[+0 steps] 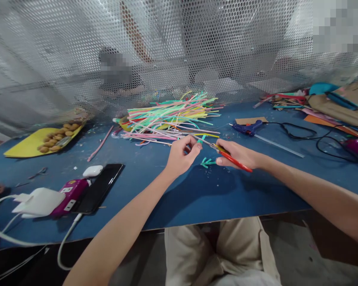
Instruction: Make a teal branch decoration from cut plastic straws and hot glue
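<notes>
My left hand [183,155] is closed in a pinch over the middle of the table, on a short green pipe cleaner [202,139]. My right hand [240,154] is wrapped round pliers with red and yellow handles [237,162]. Their long thin metal jaws point left, by the green piece and my left fingertips; whether they touch it I cannot tell. Just below, a branched green pipe-cleaner piece [207,162] extends to my right fingertips. Behind my hands lies a large heap of pastel pipe cleaners [170,115].
A blue glue gun [247,128] with a cable lies right. At left are a black phone [103,188], a white earbud case [93,171], a purple power strip [73,194] with a white charger [41,202], and yellow sheet [26,145] bearing brown lumps. Perforated metal mesh [173,43] stands behind.
</notes>
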Available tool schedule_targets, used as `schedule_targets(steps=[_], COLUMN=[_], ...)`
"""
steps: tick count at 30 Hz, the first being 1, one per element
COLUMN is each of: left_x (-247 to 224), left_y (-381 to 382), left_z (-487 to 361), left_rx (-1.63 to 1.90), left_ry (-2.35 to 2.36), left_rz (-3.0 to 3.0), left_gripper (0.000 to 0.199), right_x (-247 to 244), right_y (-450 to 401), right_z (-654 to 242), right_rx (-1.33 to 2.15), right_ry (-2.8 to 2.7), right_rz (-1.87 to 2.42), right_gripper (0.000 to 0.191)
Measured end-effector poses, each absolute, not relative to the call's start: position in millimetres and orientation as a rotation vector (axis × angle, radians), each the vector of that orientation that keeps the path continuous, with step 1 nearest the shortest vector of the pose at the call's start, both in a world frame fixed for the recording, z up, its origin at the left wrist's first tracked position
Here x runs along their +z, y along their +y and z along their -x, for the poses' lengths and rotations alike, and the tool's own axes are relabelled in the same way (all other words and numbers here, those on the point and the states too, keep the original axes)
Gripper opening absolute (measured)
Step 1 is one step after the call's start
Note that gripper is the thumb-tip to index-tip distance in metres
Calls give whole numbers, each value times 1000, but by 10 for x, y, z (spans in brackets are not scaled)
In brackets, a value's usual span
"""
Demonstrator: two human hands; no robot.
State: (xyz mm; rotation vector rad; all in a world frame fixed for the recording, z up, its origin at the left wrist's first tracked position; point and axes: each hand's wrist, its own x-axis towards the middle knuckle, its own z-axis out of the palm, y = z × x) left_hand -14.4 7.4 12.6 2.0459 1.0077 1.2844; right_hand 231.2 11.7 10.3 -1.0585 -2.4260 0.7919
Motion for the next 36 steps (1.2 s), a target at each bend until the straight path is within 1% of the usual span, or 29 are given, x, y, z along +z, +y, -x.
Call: schedule_targets(steps=[6, 10, 14, 18, 20, 24, 27, 30, 33, 36], left_x=[158, 172, 146, 83, 55, -6, -74, -120, -91, -14], left_y=[30, 29, 96, 235, 315, 472, 577, 649, 678, 704], left_z=[128, 131, 161, 229, 282, 422, 520, 588, 645, 727], left_rx=[1292, 1296, 1280, 1217, 1151, 865, 673, 523, 452, 499], left_ry=[953, 944, 984, 1116, 1191, 1314, 1308, 1164, 1040, 1127], left_rz=[-2009, -1986, -1986, -2092, -2240, -2591, -2639, -2658, -2649, -2694], left_gripper=[36, 40, 39, 37, 38, 35, 34, 32, 36, 38], right_x=[62, 71, 100, 46, -28, -179, -243, -268, -271, -257], right_y=[50, 25, 105, 329, 471, 721, 834, 883, 895, 887], right_z=[-2271, -2220, -2226, -2359, -2461, -2658, -2755, -2793, -2785, -2761], right_rx=[777, 740, 755, 720, 600, 380, 290, 237, 158, 58], right_ry=[-2421, -2312, -2166, -2035, -2030, -2082, -2119, -2154, -2215, -2281], right_rz=[975, 1100, 1142, 1358, 1521, 1701, 1748, 1757, 1763, 1783], right_gripper=[41, 45, 50, 50, 52, 48, 46, 47, 49, 47])
